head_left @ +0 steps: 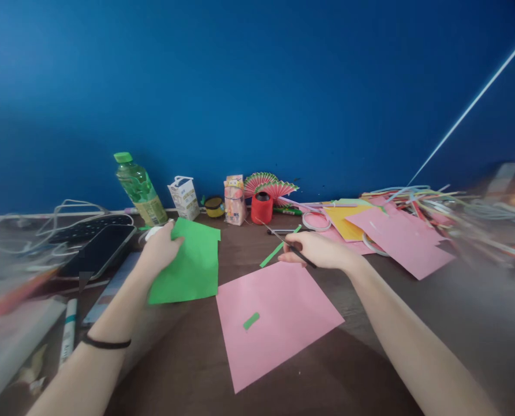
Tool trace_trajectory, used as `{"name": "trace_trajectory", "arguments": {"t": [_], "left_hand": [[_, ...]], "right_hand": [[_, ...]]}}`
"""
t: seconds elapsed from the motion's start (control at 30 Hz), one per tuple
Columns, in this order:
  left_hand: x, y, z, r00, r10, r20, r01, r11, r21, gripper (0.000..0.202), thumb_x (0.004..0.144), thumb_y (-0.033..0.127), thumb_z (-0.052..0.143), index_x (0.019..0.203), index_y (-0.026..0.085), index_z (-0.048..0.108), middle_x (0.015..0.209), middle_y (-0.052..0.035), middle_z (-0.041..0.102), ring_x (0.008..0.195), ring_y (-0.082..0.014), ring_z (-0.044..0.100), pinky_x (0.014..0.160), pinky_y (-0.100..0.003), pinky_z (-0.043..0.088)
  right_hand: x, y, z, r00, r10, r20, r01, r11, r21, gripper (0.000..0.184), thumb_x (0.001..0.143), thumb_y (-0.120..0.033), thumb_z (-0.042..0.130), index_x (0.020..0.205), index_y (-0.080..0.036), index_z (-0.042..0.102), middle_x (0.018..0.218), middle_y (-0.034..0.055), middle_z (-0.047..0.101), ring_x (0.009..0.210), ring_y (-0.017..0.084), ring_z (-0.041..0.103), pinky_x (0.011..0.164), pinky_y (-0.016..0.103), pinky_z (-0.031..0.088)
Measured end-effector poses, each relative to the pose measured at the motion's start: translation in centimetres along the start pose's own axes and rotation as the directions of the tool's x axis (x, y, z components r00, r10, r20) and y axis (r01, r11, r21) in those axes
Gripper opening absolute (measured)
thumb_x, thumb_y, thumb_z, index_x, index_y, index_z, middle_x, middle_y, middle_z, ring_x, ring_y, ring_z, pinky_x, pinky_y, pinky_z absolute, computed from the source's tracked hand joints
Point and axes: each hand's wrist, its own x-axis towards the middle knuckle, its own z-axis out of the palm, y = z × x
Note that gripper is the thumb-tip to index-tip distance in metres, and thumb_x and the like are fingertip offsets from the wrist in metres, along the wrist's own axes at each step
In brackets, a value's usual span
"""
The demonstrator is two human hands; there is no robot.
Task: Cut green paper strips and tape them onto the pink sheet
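My left hand [160, 251] is closed on the upper left edge of a sheet of green paper [192, 268], which is lying on or just above the table. In my right hand [316, 248] is a thin metal tool with a black handle [303, 256]; its tip points up and left, and its exact kind cannot be made out. Under that hand lies a narrow green paper strip [271, 255]. Between my forearms is a pink sheet [279, 323], with a small green paper piece [251, 320] on it.
Along the blue wall stand a green bottle [140, 190], a white carton [185, 199], a small patterned pack [234, 199] and a red roll [261, 208]. Pink and yellow papers [400, 237] pile up at right. Cables, a phone [97, 251] and a marker [68, 329] lie at left.
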Motion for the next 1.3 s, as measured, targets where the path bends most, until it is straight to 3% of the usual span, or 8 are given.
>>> {"name": "trace_trajectory", "arguments": {"t": [0.2,0.33,0.43,0.57,0.67,1.0,1.17,1.3], "left_hand": [[-1.9,0.7,0.3,0.982,0.134,-0.133,-0.071,0.913,0.401,0.061,0.076,0.021,0.046,0.133,0.009,0.031,0.116,-0.0254,0.051,0.105,-0.0403,0.051,0.078,-0.047,0.042],[-2.8,2.3,0.1,0.961,0.268,-0.073,-0.199,0.848,0.492,0.041,0.074,0.023,0.05,0.113,0.011,0.052,0.113,-0.0204,0.053,0.104,-0.0368,0.049,0.081,-0.043,0.04],[-3.8,4.1,0.6,0.93,0.301,0.212,-0.359,0.867,0.345,0.018,0.074,0.025,0.05,0.083,0.014,0.06,0.088,-0.0135,0.061,0.09,-0.0293,0.056,0.075,-0.036,0.04],[-6.2,6.6,1.9,0.7,0.47,0.538,-0.476,0.868,-0.141,0.016,0.073,0.033,0.049,0.07,0.019,0.057,0.072,-0.0025,0.061,0.067,-0.0175,0.056,0.056,-0.026,0.037],[-7.6,7.9,2.7,0.648,0.549,0.528,-0.529,0.823,-0.207,0.015,0.074,0.029,0.048,0.065,0.018,0.054,0.072,-0.0024,0.061,0.064,-0.0158,0.055,0.053,-0.025,0.034],[-7.4,8.2,4.6,0.647,0.626,0.434,-0.624,0.763,-0.17,0.014,0.072,0.032,0.056,0.075,0.019,0.051,0.081,-0.0041,0.059,0.076,-0.0205,0.054,0.061,-0.028,0.037],[-6.9,7.7,4.6,0.608,0.66,0.44,-0.617,0.742,-0.26,0.015,0.074,0.033,0.055,0.072,0.019,0.049,0.078,-0.0019,0.056,0.075,-0.0181,0.051,0.061,-0.026,0.036],[-6.2,7.3,4.6,0.579,0.681,0.448,-0.62,0.725,-0.301,0.012,0.075,0.029,0.054,0.07,0.019,0.05,0.074,-0.0006,0.055,0.074,-0.0166,0.05,0.061,-0.025,0.035]], "right_hand": [[1.4,0.7,1.8,0.995,0.041,0.089,-0.028,0.989,-0.146,0.038,0.064,-0.049,0.063,0.087,-0.021,0.051,0.092,0.0038,0.05,0.075,0.017,0.052,0.06,0.026,0.038],[1.8,1.2,2.7,0.982,0.101,0.161,-0.07,0.98,-0.187,0.049,0.059,-0.047,0.067,0.097,-0.023,0.049,0.103,0.0067,0.045,0.096,0.025,0.049,0.071,0.031,0.042],[1.9,1.4,2.9,0.978,0.141,0.151,-0.108,0.972,-0.21,0.048,0.059,-0.046,0.067,0.096,-0.023,0.047,0.101,0.007,0.043,0.095,0.026,0.049,0.072,0.032,0.042],[2.0,1.7,2.6,0.974,0.184,0.131,-0.149,0.96,-0.239,0.047,0.059,-0.046,0.067,0.095,-0.023,0.047,0.098,0.0065,0.041,0.091,0.024,0.051,0.07,0.032,0.042],[2.1,2.0,2.4,0.97,0.225,0.09,-0.195,0.946,-0.259,0.048,0.06,-0.047,0.067,0.095,-0.022,0.047,0.096,0.0067,0.041,0.09,0.025,0.051,0.072,0.032,0.042],[2.1,3.1,2.1,0.971,0.236,0.045,-0.216,0.94,-0.265,0.048,0.061,-0.047,0.067,0.098,-0.021,0.051,0.096,0.0076,0.043,0.088,0.024,0.051,0.072,0.031,0.042],[2.3,3.5,1.9,0.973,0.012,-0.232,-0.058,0.979,-0.193,0.024,0.076,-0.027,0.054,0.099,-0.019,0.055,0.091,0.005,0.045,0.077,0.015,0.051,0.069,0.024,0.039],[2.8,4.3,2.2,0.936,-0.048,-0.348,-0.057,0.957,-0.285,0.027,0.079,-0.016,0.047,0.103,-0.02,0.059,0.094,0.0064,0.045,0.077,0.015,0.05,0.062,0.024,0.036]]}}
